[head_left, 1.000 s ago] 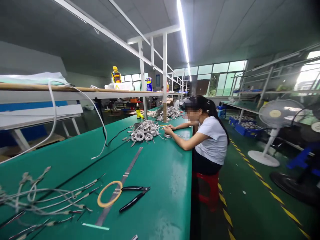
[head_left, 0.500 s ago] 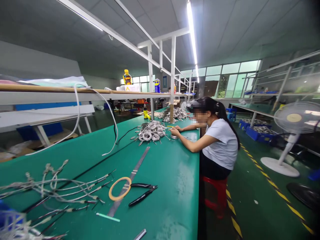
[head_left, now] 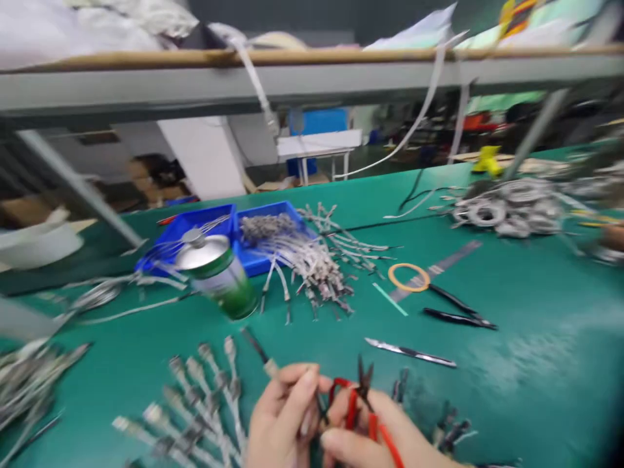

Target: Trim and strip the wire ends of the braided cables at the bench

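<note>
Low in the middle of the view, my left hand pinches a thin cable, its dark end sticking out up and to the left. My right hand is wrapped round a pair of scissors with red handles, the short dark blades pointing up and slightly apart. The fingers of both hands come close together, and part of the cable between them is hidden. Left of my hands lies a fan of grey-white cables with plugs. Dark cable ends lie to the right. Motion blurs fine detail.
A green-and-white can stands before blue trays of cables. Rightward lie a craft knife, black cutters, a tape ring on a steel ruler and coiled cables. A shelf spans above.
The view has swung left and down from along the bench to the work spot. Both my hands, the cable and the scissors have come into view; the co-worker is almost out of it.
</note>
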